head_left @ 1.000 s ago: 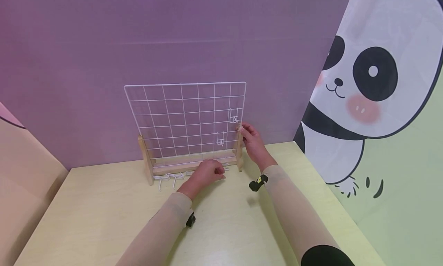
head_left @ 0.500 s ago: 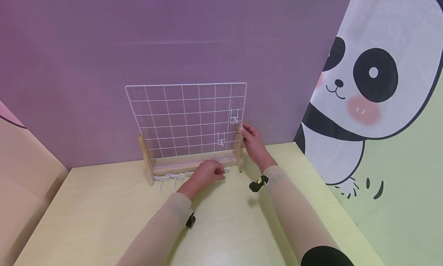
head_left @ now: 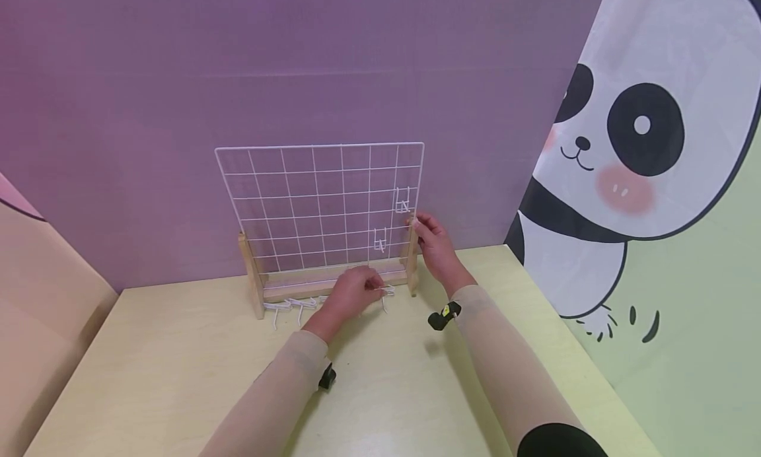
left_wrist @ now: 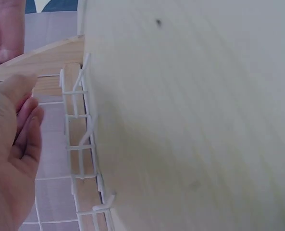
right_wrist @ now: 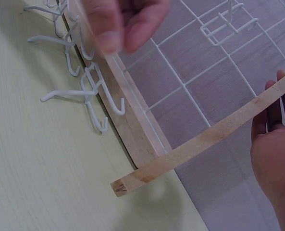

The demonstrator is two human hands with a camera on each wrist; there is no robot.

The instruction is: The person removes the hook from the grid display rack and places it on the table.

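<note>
A white wire grid panel [head_left: 321, 144] stands in a wooden stand [head_left: 411, 272] with two uprights and a base bar. My right hand [head_left: 436, 249] grips the top of the right upright; in the right wrist view its fingers [right_wrist: 273, 113] show behind the wood. My left hand [head_left: 353, 290], fingers loosely curled and holding nothing visible, hovers in front of the base bar. Just past its fingertips lies a white wire hook [right_wrist: 68, 93], and several more hooks [left_wrist: 81, 147] line the bar on the table. Two similar hooks [head_left: 380, 244] hang on the grid's right side.
The light wood table [head_left: 178, 371] runs back to a purple wall panel [head_left: 321, 100]. A panda picture [head_left: 645, 130] covers the right side. A beige panel [head_left: 47, 325] stands at the left edge.
My left hand has risen slightly, baring more of the hook beside its fingertips. My right hand has stayed on the upright.
</note>
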